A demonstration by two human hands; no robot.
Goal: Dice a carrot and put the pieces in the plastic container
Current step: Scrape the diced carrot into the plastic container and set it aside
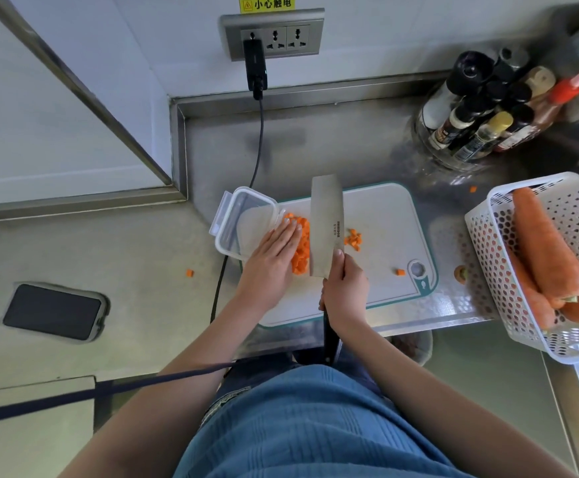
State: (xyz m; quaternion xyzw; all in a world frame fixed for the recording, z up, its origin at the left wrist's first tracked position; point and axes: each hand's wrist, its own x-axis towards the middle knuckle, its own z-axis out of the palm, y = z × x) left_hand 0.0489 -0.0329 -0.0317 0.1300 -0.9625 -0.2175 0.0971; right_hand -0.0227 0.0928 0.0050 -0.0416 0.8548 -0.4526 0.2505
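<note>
Centrally, the left hand (274,257) lies flat with straight fingers on the heap of dice (301,248) on the board (377,215), hiding the heap's left part. The right hand (345,288) is curled round the cleaver (327,225), its handle mostly hidden under the palm; the blade stands against the heap's right side. A smaller cluster (353,239) lies just right of the blade. The container (243,222) sits at the board's left edge, partly under the left hand; I cannot tell whether it holds any pieces. Right of frame, whole carrots (546,250) fill a basket (488,236), cut off by the edge.
</note>
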